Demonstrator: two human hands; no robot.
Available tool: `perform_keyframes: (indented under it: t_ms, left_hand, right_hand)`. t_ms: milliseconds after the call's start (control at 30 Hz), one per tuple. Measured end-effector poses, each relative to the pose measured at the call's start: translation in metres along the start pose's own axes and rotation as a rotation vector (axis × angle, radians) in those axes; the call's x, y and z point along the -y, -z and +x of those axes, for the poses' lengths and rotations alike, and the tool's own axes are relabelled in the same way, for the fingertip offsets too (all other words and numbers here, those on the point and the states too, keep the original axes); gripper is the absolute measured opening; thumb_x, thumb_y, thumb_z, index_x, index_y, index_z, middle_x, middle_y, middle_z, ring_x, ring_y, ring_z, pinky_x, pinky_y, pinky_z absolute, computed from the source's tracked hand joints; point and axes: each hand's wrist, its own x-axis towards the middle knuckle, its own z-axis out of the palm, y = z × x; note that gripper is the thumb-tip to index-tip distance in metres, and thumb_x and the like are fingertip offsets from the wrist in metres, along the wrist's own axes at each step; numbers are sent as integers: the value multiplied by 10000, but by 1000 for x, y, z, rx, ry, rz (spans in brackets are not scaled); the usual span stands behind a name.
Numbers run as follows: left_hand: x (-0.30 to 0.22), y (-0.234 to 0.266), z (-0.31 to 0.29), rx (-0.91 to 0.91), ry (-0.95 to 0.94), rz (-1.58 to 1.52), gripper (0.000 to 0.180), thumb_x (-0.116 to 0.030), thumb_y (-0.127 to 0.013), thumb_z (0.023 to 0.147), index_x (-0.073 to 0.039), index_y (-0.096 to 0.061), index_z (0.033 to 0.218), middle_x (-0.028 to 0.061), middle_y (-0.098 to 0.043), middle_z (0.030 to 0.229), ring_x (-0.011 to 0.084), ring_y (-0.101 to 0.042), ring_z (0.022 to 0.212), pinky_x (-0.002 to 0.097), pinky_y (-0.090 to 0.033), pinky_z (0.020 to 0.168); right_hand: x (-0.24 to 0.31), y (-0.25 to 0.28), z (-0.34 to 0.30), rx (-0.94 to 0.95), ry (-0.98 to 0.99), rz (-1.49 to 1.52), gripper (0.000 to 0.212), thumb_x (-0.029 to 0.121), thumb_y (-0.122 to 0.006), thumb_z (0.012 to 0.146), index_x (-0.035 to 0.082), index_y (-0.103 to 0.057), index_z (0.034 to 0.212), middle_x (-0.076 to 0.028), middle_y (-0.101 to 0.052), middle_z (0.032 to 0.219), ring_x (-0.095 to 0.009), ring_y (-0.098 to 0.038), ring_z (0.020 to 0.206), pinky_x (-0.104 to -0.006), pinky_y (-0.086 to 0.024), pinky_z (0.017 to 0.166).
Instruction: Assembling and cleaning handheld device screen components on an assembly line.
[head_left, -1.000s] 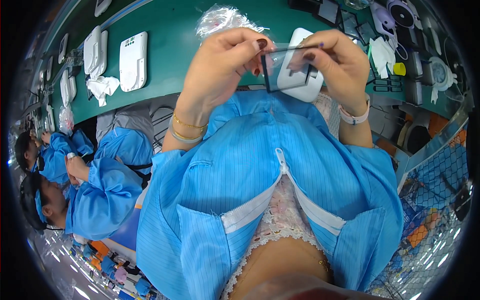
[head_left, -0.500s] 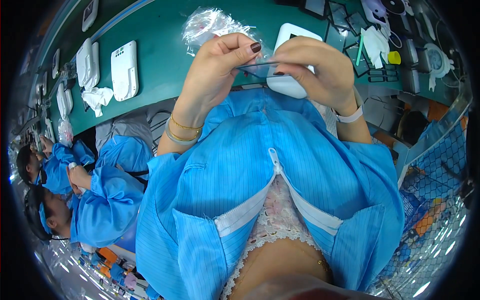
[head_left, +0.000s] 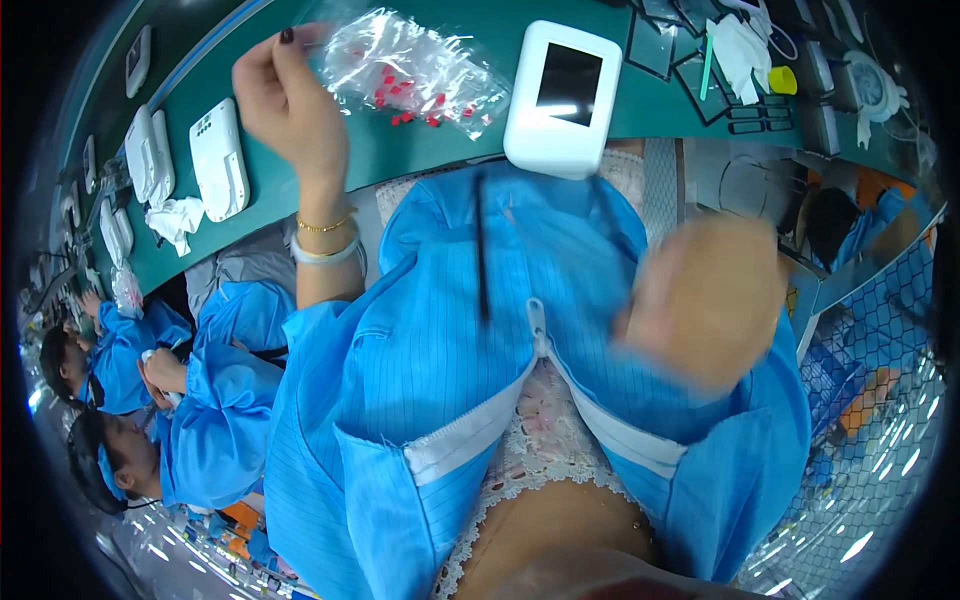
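My left hand (head_left: 292, 110) is raised over the table at the upper left, fingers curled and pinched near the thumb. A faint blurred patch shows by its fingertips, too smeared to name. Beside it lies a heap of crumpled clear plastic films (head_left: 410, 75) with small red tabs. My right hand (head_left: 712, 300) is smeared by motion in front of my blue jacket. It grips a see-through panel with dark edges (head_left: 482, 250), held upright over my lap; only the edges stand out. Beyond the panel, a white device (head_left: 517, 125) with a dark screen lies at the table edge.
White devices (head_left: 218, 160) and a crumpled white tissue (head_left: 178, 222) lie on the green table (head_left: 270, 190) at left. Dark frames (head_left: 652, 45), a tissue (head_left: 740, 60) and a yellow cap (head_left: 783, 80) are at right. Two people (head_left: 210, 440) in blue sit at left.
My hands, together on the panel before, have parted. The left went up and left; the right came down toward me with the panel. The white device is now uncovered.
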Motion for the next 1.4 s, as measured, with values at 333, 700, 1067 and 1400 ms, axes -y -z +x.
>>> perform_keyframes:
  t_ms: [333, 700, 1067, 1400]
  left_hand:
    - [-24, 1, -37, 837, -456, 483, 405, -265, -770, 661, -109, -661, 1019, 79, -608, 976, 293, -581, 951, 396, -468, 827]
    - [-35, -33, -78, 1096, -361, 516, 545, -439, -697, 671, -300, -630, 1193, 99, -539, 1128, 284, -540, 984, 382, -470, 808]
    - [-33, -38, -86, 1125, -338, 572, 543, -426, -646, 731, -325, -573, 1260, 136, -500, 1179, 317, -473, 1099, 413, -430, 905]
    - [-27, -33, -99, 984, -293, 411, 626, -265, -771, 670, -202, -577, 1262, 157, -467, 1260, 358, -455, 1134, 436, -403, 945]
  right_hand:
    - [-167, -40, -47, -219, -1204, 748, 36, 31, -628, 839, 3, -647, 829, -1, -599, 680, -50, -495, 562, -176, -367, 514]
    - [-191, -62, -69, -267, -645, 1222, 39, 11, -619, 837, -7, -634, 805, 7, -597, 681, -40, -492, 575, -168, -372, 530]
    - [-191, -74, -73, -406, -441, 1066, 31, -44, -644, 814, -20, -626, 818, -3, -553, 856, -71, -537, 667, -186, -425, 601]
    - [-159, -59, -51, -237, -976, 707, 49, -74, -610, 839, -27, -606, 851, -47, -515, 1031, -99, -565, 860, -205, -464, 748]
